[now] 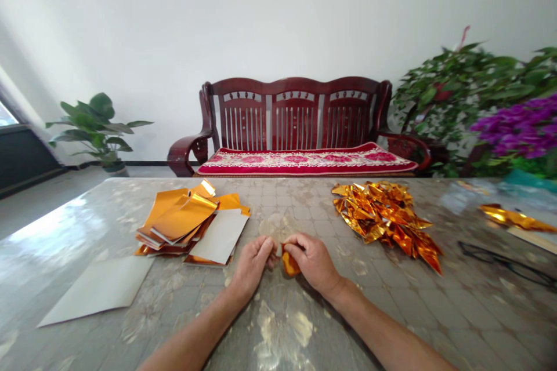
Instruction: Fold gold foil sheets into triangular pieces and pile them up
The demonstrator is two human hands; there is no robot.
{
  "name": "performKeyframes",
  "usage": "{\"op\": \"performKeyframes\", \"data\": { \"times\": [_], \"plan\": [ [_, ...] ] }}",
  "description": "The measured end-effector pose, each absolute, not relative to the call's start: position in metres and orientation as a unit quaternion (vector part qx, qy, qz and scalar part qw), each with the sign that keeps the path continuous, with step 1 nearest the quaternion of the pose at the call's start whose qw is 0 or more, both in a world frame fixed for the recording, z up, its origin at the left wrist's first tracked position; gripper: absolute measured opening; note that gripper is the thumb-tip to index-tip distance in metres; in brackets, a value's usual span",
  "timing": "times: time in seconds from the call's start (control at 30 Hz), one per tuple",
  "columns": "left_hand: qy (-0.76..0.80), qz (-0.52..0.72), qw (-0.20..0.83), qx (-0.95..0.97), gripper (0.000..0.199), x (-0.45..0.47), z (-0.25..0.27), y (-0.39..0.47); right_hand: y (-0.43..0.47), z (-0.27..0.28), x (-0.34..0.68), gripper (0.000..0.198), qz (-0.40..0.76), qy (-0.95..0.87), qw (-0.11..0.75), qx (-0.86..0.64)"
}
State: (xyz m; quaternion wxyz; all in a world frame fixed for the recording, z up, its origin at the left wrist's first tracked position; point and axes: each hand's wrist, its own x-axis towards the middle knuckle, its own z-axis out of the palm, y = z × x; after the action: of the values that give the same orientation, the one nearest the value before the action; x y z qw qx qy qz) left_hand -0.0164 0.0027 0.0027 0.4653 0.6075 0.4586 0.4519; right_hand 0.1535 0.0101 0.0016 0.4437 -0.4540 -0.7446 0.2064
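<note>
- Head cam: I've got R hand (315, 262) pinching a small folded foil piece (290, 265) btwn thumb & fingers.
- L hand (256, 259) is just beside it, fingers curled, thumb in close; can't tell from here if it's gripping the foil too.
- Foil piece sits btwn both hands, abt mid-width of the patterned table (296, 324); can't tell if it touches the surface.
- To L I see a messy stack of orange-gold sheets (183, 217), some pale side up, w/ a pale sheet (100, 290) lying flat nearer the cam.
- To R: pile of shiny crumpled-looking foil shapes (383, 214), then dark-framed glasses (507, 261) farther R.
- Beyond the table: dark red wooden bench (296, 110) w/ red-&-white cover (304, 161).
</note>
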Motion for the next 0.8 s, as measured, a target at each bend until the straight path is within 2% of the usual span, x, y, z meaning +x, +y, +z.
{"op": "performKeyframes", "data": {
  "times": [0.3, 0.5, 0.8],
  "plan": [
    [0.410, 0.464, 0.587, 0.522, 0.033, -0.0120, -0.0021, 0.0039, 0.0070, 0.0053, 0.1527, 0.016, 0.174, -0.760, 0.446, -0.439],
    [0.410, 0.484, 0.557, 0.537, 0.033, -0.0116, -0.0046, 0.0055, 0.0042, 0.0066, 0.1523, 0.014, 0.169, -0.759, 0.445, -0.445],
    [0.416, 0.501, 0.529, 0.543, 0.031, -0.0097, -0.0027, 0.0024, 0.0035, 0.0070, 0.1527, 0.015, 0.221, -0.742, 0.435, -0.460]
  ]
}}
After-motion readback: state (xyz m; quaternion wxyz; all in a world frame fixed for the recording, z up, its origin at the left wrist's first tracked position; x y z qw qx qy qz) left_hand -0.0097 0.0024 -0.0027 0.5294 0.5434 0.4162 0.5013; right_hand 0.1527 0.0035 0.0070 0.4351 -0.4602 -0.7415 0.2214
